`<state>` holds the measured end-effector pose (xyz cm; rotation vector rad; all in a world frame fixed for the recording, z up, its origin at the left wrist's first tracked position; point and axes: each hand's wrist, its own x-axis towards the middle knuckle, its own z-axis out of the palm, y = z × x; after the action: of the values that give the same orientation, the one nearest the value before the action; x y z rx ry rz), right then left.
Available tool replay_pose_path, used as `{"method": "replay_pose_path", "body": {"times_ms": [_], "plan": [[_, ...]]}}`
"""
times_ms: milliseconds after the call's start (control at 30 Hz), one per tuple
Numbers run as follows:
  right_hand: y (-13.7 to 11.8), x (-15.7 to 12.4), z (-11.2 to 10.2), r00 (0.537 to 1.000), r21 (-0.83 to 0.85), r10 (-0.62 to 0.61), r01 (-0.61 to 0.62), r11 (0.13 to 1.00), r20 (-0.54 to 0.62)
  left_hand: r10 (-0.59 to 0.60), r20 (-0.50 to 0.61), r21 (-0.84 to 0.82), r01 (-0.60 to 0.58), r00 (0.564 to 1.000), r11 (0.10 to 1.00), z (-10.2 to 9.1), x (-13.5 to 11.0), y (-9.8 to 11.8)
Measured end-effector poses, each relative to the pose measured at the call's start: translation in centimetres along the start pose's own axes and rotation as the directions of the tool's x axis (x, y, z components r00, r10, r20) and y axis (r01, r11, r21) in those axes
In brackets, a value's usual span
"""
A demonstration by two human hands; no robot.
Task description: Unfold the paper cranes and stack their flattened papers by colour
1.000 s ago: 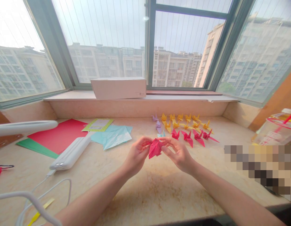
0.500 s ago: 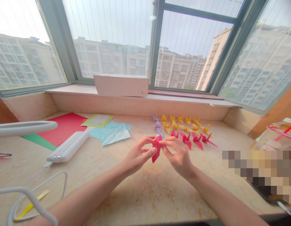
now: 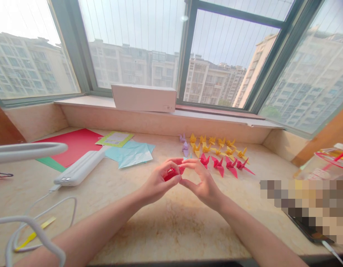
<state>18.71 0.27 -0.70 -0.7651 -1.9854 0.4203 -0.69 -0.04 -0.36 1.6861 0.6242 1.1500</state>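
Both my hands meet above the middle of the marble counter. My left hand and my right hand pinch a small folded piece of red paper between thumbs and fingertips; most of it is hidden by the fingers. Just behind my hands stands a row of finished red paper cranes. Farther back are several yellow cranes and two purple cranes.
Light blue sheets, a red sheet over green paper and a yellow-green leaflet lie at the left. A white power bank with cable is nearby. A white box rests on the sill. A plastic cup stands right.
The red paper, held open and hanging between my hands, has been folded smaller and is now nearly enclosed by my fingertips. The view has tilted slightly.
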Motion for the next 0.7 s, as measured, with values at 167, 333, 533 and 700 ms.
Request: {"method": "replay_pose_path", "body": {"times_ms": [167, 333, 533, 700], "plan": [[0.19, -0.13, -0.15, 0.995, -0.02, 0.05, -0.048, 0.999, 0.086, 0.035, 0.021, 0.134, -0.038, 0.999, 0.99, -0.05, -0.11, -0.01], [0.63, -0.08, 0.08, 0.99, -0.005, 0.046, -0.045, 0.999, 0.134, 0.036, 0.023, 0.182, -0.04, 0.999, 0.983, 0.22, -0.3, 0.25], [0.78, -0.09, 0.22, 0.996, -0.022, 0.051, -0.049, 0.999, 0.075, 0.002, 0.042, 0.08, -0.006, 0.999, 0.997, 0.76, -0.44, 0.19], [0.46, -0.05, -0.04, 0.995, -0.059, 0.096, -0.094, 0.994, 0.03, -0.024, -0.145, 0.103, 0.039, 0.989, 0.994, 0.54, -0.04, -0.58]]}}
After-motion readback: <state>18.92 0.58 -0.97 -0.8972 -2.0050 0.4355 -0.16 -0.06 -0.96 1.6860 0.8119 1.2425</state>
